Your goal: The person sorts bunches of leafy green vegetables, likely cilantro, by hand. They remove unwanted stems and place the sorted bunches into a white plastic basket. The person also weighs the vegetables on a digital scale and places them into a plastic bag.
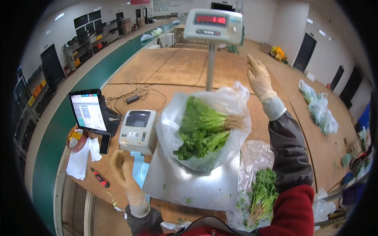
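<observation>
An open clear plastic bag point(168, 141) of leafy green bunches with pale roots, resembling coriander or celery point(203, 126), rests on the steel platform of a weighing scale point(192, 188). The scale's display head point(214, 26) stands on a post behind it, lit with red digits. My gloved right hand point(260, 76) is raised to the right of the post, fingers extended, holding nothing. My gloved left hand point(122, 168) is left of the platform, fingers curved apart, near a label printer point(138, 129) and its blue strip point(138, 168). More greens point(262, 191) lie on plastic film at the right.
At the left are a touchscreen point(88, 112), a phone point(105, 143), a brown bowl point(78, 140), white papers point(78, 162) and a red-black utility knife point(99, 178). Cables point(147, 91) cross the wooden table behind. A green conveyor belt point(88, 79) runs along the left; filled bags point(319, 109) lie far right.
</observation>
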`<state>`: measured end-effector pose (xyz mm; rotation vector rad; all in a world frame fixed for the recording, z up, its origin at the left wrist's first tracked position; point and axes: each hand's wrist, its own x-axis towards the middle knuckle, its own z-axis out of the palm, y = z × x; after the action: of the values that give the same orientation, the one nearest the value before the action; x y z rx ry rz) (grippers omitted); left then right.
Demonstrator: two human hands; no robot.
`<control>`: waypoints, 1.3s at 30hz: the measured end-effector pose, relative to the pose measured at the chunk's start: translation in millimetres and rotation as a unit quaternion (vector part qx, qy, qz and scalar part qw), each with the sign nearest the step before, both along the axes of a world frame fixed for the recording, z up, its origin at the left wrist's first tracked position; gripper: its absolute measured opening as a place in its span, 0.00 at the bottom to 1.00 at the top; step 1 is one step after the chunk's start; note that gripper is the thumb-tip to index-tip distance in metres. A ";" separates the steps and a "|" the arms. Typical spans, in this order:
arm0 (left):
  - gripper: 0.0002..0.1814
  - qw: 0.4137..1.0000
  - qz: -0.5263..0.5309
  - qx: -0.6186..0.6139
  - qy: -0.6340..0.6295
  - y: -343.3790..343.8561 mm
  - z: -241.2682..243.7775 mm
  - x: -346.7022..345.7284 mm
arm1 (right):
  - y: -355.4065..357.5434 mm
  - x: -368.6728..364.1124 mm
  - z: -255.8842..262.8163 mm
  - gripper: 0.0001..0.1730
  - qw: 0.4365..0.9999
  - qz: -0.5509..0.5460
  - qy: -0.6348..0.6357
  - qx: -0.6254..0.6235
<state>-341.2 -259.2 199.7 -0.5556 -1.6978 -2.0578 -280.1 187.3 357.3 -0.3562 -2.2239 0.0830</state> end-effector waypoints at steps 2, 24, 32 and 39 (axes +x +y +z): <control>0.19 0.999 0.020 -0.017 -0.042 -20.2 -16.4 -2.1 | 22.2 -36.9 18.8 0.29 0.992 -0.052 0.032 0.113; 0.17 0.975 0.105 -0.108 -0.162 -84.4 -93.7 -30.9 | 126.1 -131.3 46.5 0.40 0.882 -0.336 -0.153 0.294; 0.21 0.985 0.035 -0.099 -0.139 -67.0 -69.3 -28.5 | 100.8 -109.0 26.1 0.37 0.928 -0.252 -0.106 0.254; 0.41 0.987 -0.142 -0.059 0.036 3.6 -11.4 -25.3 | 68.4 -52.3 -43.9 0.29 0.993 0.082 -0.080 -0.035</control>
<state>-366.6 -255.6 188.3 -0.9479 -1.7922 -2.1048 -332.4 255.8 313.4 -0.2228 -2.4110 0.2284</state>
